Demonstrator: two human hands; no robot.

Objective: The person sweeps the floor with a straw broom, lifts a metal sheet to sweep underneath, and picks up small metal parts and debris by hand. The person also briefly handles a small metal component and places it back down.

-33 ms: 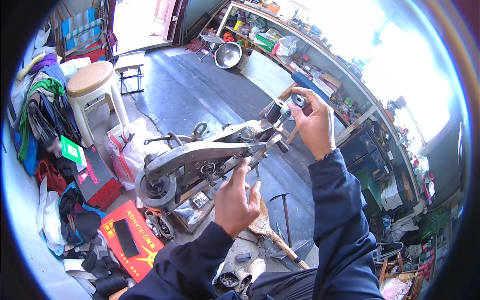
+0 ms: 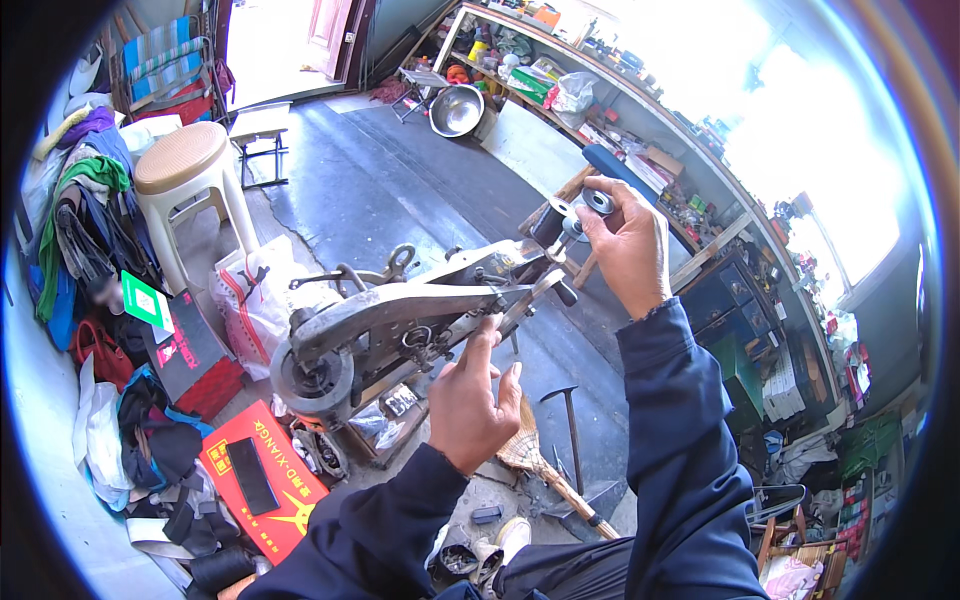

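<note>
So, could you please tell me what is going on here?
A person is working with both hands at a dark metal machine. The right hand grips a round metal part at its far end. The left hand holds nothing; its index finger points up at the machine's long arm, though contact is hard to confirm. Nearby, a dark phone lies on a red box, and a straw broom lies below the machine.

Grey machine [image 2: 420, 308], navy sleeves [image 2: 680, 430], red box [image 2: 290, 475]
</note>
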